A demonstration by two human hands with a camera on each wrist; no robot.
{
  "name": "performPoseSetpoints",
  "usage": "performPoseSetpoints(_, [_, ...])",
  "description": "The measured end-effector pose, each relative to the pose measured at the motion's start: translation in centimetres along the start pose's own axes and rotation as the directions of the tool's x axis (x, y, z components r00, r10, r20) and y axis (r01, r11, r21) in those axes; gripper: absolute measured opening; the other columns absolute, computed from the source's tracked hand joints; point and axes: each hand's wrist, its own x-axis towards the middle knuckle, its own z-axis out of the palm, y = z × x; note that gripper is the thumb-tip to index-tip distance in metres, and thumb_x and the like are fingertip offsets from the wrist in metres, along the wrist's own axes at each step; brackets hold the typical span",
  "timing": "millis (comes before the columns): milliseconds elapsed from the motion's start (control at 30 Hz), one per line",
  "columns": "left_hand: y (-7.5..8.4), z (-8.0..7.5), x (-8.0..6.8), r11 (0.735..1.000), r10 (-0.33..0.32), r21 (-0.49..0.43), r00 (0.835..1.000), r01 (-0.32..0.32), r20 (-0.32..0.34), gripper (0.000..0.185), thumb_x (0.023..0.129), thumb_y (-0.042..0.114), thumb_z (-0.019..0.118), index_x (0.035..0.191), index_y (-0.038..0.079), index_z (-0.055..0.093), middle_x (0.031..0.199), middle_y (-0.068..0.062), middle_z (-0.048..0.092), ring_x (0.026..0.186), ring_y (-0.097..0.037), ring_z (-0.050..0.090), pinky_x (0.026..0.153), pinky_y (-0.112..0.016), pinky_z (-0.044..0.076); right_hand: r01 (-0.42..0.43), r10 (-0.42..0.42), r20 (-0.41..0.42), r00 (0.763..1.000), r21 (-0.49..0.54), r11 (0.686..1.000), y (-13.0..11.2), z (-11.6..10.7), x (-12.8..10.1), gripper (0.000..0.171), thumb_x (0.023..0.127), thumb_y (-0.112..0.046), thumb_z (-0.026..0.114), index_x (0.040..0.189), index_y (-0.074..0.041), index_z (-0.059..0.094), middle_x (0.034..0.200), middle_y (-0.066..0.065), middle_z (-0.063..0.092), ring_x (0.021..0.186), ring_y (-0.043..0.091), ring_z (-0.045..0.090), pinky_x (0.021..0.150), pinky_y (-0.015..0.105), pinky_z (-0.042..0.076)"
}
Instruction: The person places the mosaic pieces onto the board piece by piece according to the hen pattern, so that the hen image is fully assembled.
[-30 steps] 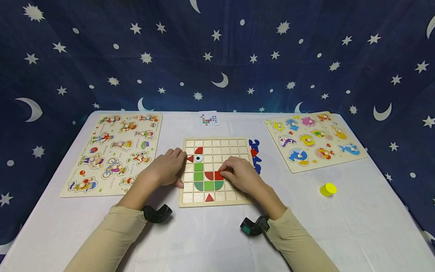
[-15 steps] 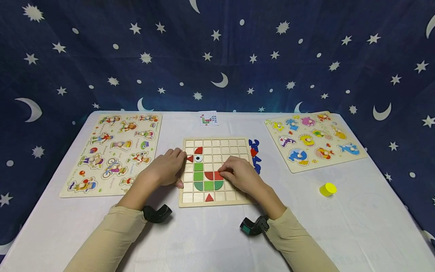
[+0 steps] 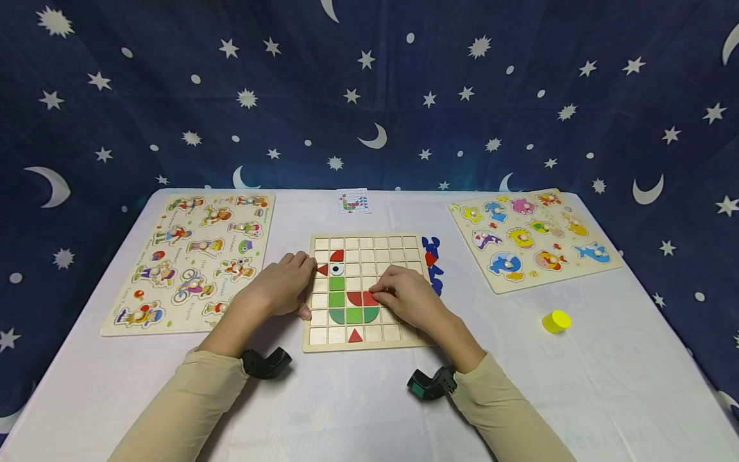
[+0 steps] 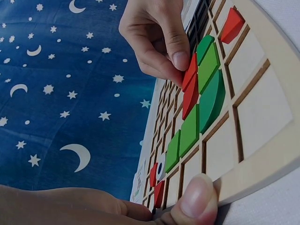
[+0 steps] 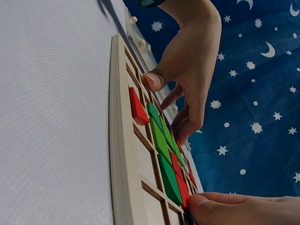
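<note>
Currently the right hand (image 3: 411, 299) pinches a red wooden tile (image 3: 371, 298) into the wooden grid board (image 3: 365, 242), which the left hand (image 3: 281, 283) grips at 9 o'clock; next: press flush, release.

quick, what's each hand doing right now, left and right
Left hand: grips the left edge of the wooden grid board, steadying it.
Right hand: fingertips pinch a red wooden piece in the grid.

Counting what is lying on the white table (image 3: 358, 398)

Three wooden boards are sitting there: one grid board (image 3: 369, 247), two peg puzzles (image 3: 190, 260) (image 3: 534, 237); nine tiles are filling the grid, five red (image 3: 355, 335) and four green (image 3: 337, 283); one yellow cylinder (image 3: 557, 321); one pattern card (image 3: 353, 201); two hands (image 3: 281, 285) (image 3: 407, 296).
</note>
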Motion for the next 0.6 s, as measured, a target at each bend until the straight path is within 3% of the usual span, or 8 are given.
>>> performPoseSetpoints(600, [-0.05, 0.11, 0.01, 1.000, -0.005, -0.005, 1.000, 0.005, -0.012, 0.091, 0.060, 0.046, 0.081, 0.128, -0.001, 0.044, 0.125, -0.016, 0.048, 0.113, -0.033, 0.048, 0.087, -0.049, 0.047, 0.000, 0.000, 0.011, 1.000, -0.012, 1.000, 0.10, -0.05, 0.06, 0.014, 0.086, -0.021, 0.070, 0.097, -0.017, 0.077, 0.091, -0.007, 0.064, 0.084, 0.009, 0.058, 0.080, 0.029, 0.049])
